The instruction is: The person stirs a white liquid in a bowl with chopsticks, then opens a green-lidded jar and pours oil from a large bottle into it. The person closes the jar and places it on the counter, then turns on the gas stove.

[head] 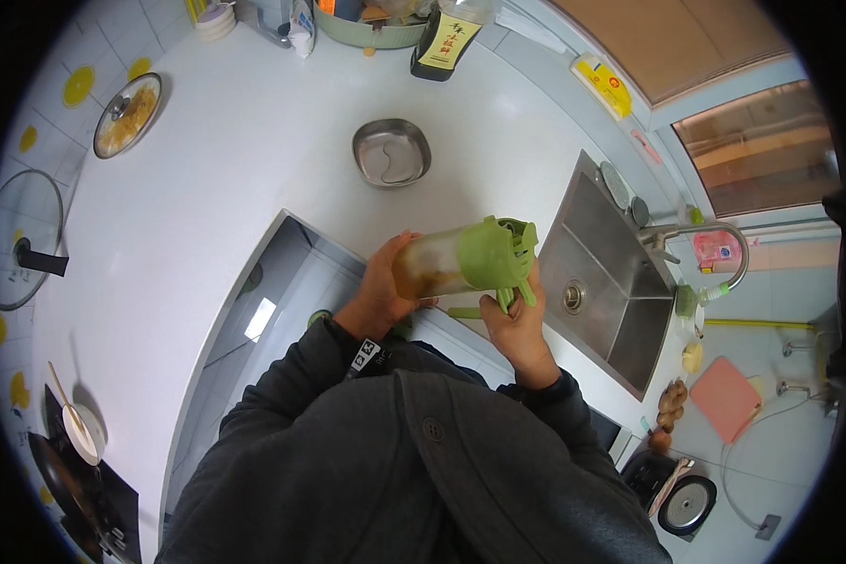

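A clear pitcher with a green lid and handle point(437, 262) is held tilted almost on its side between my two hands, with some amber-brown liquid at its base. My left hand point(382, 285) cups the base end. My right hand point(518, 324) grips the green handle near the lid, which points to the right. Beyond the pitcher, a small squarish metal bowl point(392, 154) stands on the white counter point(268, 141); a thin curved line shows on its bottom.
The metal sink point(599, 275) with its faucet point(733, 247) lies right. At the back are a soy sauce bottle point(445, 42) and a green basket point(374, 32). A glass-lidded dish point(128, 116) stands at the left, a white bowl with chopsticks point(84, 436) at the lower left, beside a pan point(60, 469).
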The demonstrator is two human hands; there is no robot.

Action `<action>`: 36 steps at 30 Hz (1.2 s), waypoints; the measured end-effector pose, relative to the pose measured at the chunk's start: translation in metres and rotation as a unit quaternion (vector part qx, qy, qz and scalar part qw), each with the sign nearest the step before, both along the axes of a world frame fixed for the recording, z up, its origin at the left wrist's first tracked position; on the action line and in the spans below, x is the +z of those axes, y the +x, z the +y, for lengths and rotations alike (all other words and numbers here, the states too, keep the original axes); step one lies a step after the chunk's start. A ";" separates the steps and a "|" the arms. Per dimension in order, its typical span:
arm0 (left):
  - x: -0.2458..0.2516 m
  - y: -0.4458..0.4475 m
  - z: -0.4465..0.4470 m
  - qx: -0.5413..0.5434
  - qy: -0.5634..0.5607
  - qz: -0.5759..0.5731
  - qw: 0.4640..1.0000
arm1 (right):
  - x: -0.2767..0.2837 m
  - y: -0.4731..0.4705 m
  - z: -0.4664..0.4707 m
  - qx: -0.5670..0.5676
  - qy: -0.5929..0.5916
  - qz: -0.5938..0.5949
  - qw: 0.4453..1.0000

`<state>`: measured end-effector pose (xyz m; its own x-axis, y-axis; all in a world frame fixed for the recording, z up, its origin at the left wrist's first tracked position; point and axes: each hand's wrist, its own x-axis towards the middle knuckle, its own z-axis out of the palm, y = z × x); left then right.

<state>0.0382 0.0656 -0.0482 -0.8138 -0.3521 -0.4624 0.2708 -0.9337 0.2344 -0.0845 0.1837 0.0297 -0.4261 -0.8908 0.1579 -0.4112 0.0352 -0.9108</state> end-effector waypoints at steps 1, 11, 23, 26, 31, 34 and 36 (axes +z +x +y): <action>-0.001 0.000 -0.001 0.002 0.006 0.007 1.000 | -0.001 -0.001 0.000 -0.007 0.000 -0.014 1.000; -0.011 -0.002 -0.001 0.020 -0.018 0.019 0.999 | 0.009 0.009 -0.007 -0.060 0.006 -0.154 0.986; 0.005 0.010 0.008 -0.007 -0.015 0.012 1.000 | 0.017 0.012 0.004 -0.023 0.029 -0.034 0.999; 0.011 0.009 0.009 -0.012 -0.010 0.021 1.000 | 0.021 0.010 0.007 -0.011 0.022 -0.013 1.000; 0.011 0.006 0.009 -0.020 -0.020 0.018 0.999 | 0.021 0.006 0.012 -0.004 0.030 0.000 1.000; 0.002 0.002 0.010 -0.018 0.007 0.034 0.999 | 0.021 0.003 0.012 -0.009 0.032 -0.006 0.999; -0.004 0.000 0.010 -0.055 -0.010 0.075 0.996 | 0.025 0.000 0.013 0.014 0.038 0.005 0.999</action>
<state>0.0378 0.0754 -0.0521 -0.9074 -0.2641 -0.3268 0.1996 -0.9554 0.2178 -0.0844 0.1967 0.0546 -0.3992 -0.9121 0.0937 -0.4229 0.0925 -0.9014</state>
